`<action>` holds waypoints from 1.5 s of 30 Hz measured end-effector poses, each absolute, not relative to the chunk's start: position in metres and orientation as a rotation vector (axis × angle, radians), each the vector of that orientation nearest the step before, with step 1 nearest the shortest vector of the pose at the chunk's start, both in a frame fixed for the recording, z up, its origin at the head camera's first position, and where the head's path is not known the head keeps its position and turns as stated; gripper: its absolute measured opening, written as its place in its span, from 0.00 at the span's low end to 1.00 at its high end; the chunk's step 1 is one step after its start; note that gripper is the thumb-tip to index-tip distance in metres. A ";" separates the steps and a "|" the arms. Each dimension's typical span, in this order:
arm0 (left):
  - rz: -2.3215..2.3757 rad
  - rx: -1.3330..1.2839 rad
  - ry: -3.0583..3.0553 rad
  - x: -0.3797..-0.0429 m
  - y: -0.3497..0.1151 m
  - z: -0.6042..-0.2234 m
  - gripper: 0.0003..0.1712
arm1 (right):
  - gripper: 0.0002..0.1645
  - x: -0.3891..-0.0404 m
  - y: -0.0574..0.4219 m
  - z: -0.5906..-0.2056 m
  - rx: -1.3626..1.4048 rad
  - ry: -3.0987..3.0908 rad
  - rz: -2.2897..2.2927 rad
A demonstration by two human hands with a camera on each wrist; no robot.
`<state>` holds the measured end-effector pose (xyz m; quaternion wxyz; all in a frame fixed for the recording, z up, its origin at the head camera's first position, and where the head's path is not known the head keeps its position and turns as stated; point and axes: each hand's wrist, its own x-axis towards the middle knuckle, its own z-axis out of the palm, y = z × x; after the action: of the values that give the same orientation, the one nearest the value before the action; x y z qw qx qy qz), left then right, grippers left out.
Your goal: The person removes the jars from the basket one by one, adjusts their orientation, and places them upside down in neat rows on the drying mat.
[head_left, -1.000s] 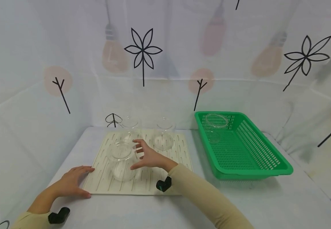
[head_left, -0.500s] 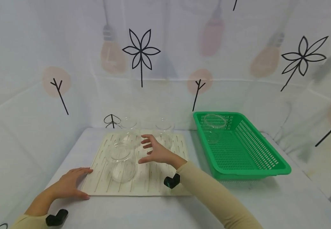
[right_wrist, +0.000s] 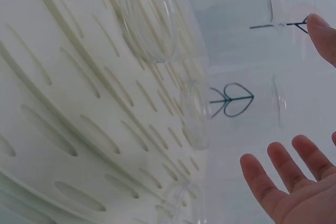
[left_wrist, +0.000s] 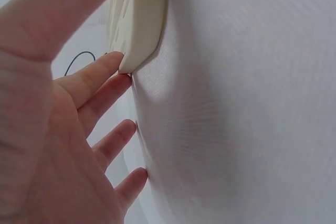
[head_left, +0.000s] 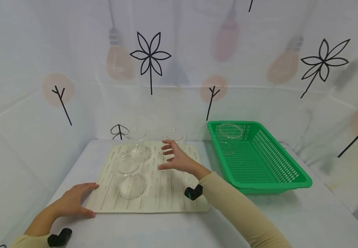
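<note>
My left hand rests at the left edge of a cream slotted mat, thumb near the front corner. In the left wrist view its fingers are spread, two tips touching the mat's corner. Over the mat, my right hand holds nothing, its fingers parted and lightly bent. Behind it stands a clear cup, partly hidden. Another clear cup is at the back left, and a third clear cup at the front left. The right wrist view shows the right hand apart from the cups.
To the right sits a green plastic basket with one clear cup in its back left corner. A white patterned cloth hangs behind the table and along both sides.
My right hand has moved right and back, away from the front left cup and toward the back right one. The left hand stays at the mat's edge. The whole view shifts slightly.
</note>
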<state>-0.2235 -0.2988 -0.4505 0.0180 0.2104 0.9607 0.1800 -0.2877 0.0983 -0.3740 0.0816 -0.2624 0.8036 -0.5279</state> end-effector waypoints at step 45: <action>0.606 0.665 2.989 -0.218 -0.298 -0.452 0.55 | 0.53 -0.291 0.180 -0.332 -0.671 2.558 -1.707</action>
<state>-0.2185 -0.2980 -0.4517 0.0102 0.2131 0.9575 0.1943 -0.2908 0.1803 -0.3321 -0.0030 -0.2130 0.8127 -0.5423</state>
